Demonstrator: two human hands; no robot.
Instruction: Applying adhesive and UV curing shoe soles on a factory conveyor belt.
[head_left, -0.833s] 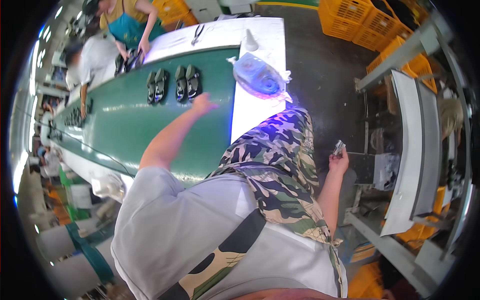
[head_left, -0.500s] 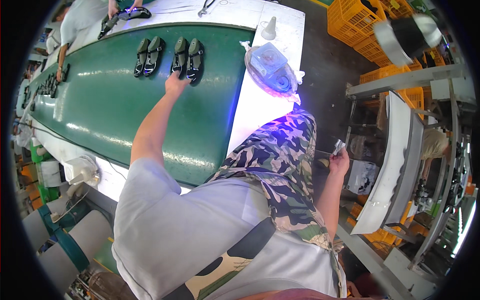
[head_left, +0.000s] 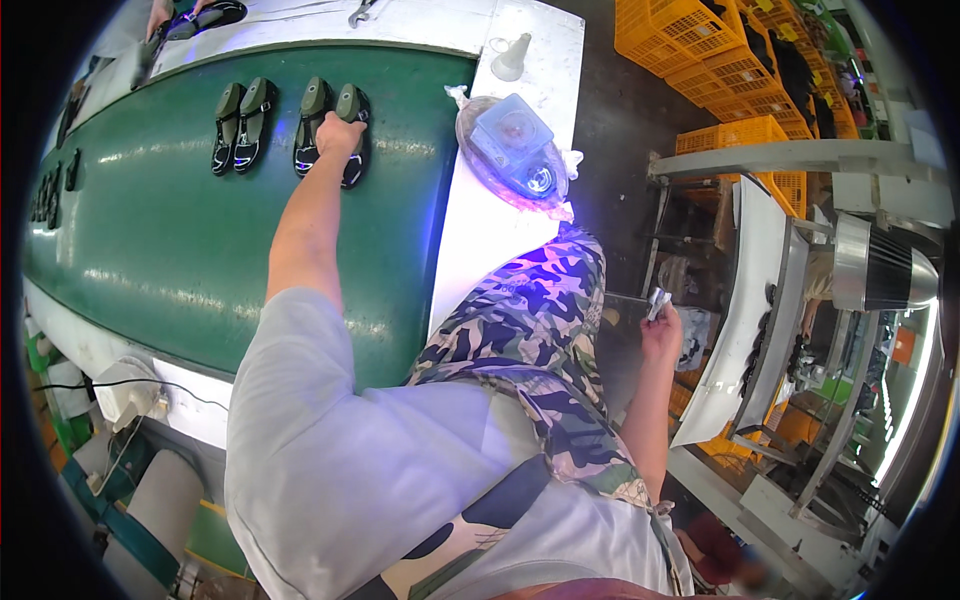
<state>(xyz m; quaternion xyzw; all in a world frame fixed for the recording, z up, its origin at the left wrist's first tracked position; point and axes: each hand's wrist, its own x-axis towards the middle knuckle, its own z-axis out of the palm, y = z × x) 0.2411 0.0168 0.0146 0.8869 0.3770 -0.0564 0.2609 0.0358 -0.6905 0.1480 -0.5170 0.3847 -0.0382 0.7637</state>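
Two pairs of glossy black strapped shoes with olive-green insides lie on the green belt, toes toward me. In the right-hand pair, my left hand point(head_left: 340, 136) is closed over the middle of the right shoe point(head_left: 352, 172), its fingertips partly hidden. Beside it is the pair's left shoe point(head_left: 306, 150); the hand's edge comes close to it, and contact is unclear. Farther left is the second pair point(head_left: 240, 125), untouched. My right hand point(head_left: 660, 335) is raised away from the belt on the right, pinching a small crumpled silvery piece point(head_left: 657, 303), too small to identify.
A plastic-wrapped round tray point(head_left: 510, 165) carrying a clear bluish box stands on the white ledge, with a white cone point(head_left: 512, 58) behind it. Yellow crates point(head_left: 690, 50) are stacked at the far right. A metal rack point(head_left: 800, 157) stands right. Another person's hands point(head_left: 160, 18) handle shoes at the far left.
My left hand has moved from the shoes' toe ends up to the middle of the right shoe. The view has shifted. My right hand still holds the silvery piece.
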